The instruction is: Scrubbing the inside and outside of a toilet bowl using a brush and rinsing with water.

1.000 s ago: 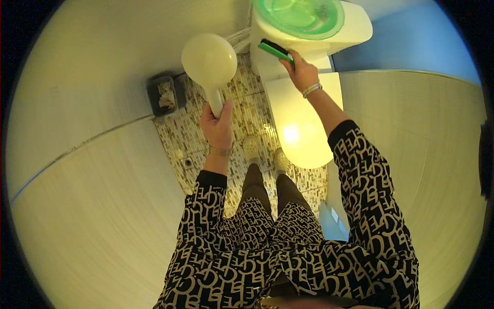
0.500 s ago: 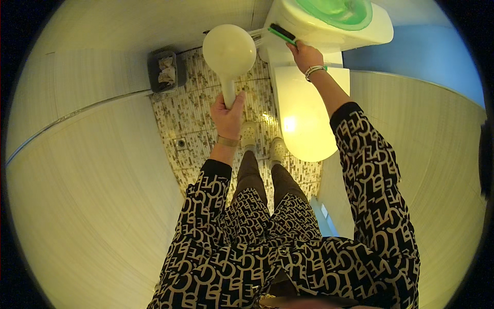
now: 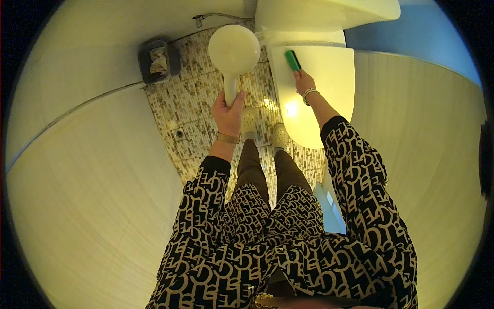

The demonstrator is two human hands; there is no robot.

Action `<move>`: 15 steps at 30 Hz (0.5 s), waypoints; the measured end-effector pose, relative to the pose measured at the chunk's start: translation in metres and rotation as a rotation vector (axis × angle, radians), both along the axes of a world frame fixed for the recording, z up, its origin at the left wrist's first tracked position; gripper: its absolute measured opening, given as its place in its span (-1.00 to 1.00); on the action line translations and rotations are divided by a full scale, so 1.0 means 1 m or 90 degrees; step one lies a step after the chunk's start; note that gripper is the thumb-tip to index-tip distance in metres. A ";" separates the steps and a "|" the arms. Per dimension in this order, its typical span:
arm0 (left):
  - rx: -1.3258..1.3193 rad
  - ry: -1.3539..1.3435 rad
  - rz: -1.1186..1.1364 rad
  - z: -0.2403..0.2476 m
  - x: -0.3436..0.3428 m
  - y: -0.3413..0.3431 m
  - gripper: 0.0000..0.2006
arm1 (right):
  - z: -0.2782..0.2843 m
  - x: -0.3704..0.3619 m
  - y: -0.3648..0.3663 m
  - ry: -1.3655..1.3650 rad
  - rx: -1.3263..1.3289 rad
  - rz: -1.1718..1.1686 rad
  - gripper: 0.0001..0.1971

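Note:
My left hand point(image 3: 228, 114) is closed round the handle of a white water scoop point(image 3: 234, 50), whose round bowl points away from me above the tiled floor. My right hand point(image 3: 304, 82) grips a small green brush point(image 3: 292, 61) with dark bristles along one side. The brush is over the toilet's closed white lid point(image 3: 320, 110); whether it touches the lid I cannot tell.
A dark waste bin point(image 3: 176, 62) with crumpled paper in it stands at the far left by the wall. A thin hose point(image 3: 221, 15) runs along the far wall. The white sink point(image 3: 368, 13) juts out beyond the toilet. A drain point(image 3: 178, 134) lies in the floor.
My right hand has brought the brush from beside the sink back toward me, over the toilet lid. The view has shifted, and the green basin has left it. My left hand still holds the scoop.

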State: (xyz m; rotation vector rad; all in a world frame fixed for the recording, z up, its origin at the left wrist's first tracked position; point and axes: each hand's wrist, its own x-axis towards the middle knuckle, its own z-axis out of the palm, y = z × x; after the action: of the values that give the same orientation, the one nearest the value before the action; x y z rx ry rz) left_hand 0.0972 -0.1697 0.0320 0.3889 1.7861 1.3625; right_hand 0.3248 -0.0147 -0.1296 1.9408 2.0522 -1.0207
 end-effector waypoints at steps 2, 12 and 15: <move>0.003 -0.035 0.008 -0.004 0.006 -0.005 -0.81 | -0.001 0.004 -0.001 0.045 -0.076 -0.043 -0.58; -0.017 -0.014 -0.030 -0.003 0.018 -0.004 -0.80 | 0.012 0.088 0.007 -0.112 -0.008 -0.346 -0.40; 0.002 -0.062 -0.016 -0.004 0.033 0.000 -0.80 | 0.015 0.033 0.009 -0.066 -0.008 -0.115 -0.44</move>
State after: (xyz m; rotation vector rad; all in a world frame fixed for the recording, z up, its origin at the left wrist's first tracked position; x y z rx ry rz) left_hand 0.1304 -0.1697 0.0275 0.3402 1.6939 1.3448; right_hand 0.3579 -0.0052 -0.1144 2.1561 1.8398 -0.9408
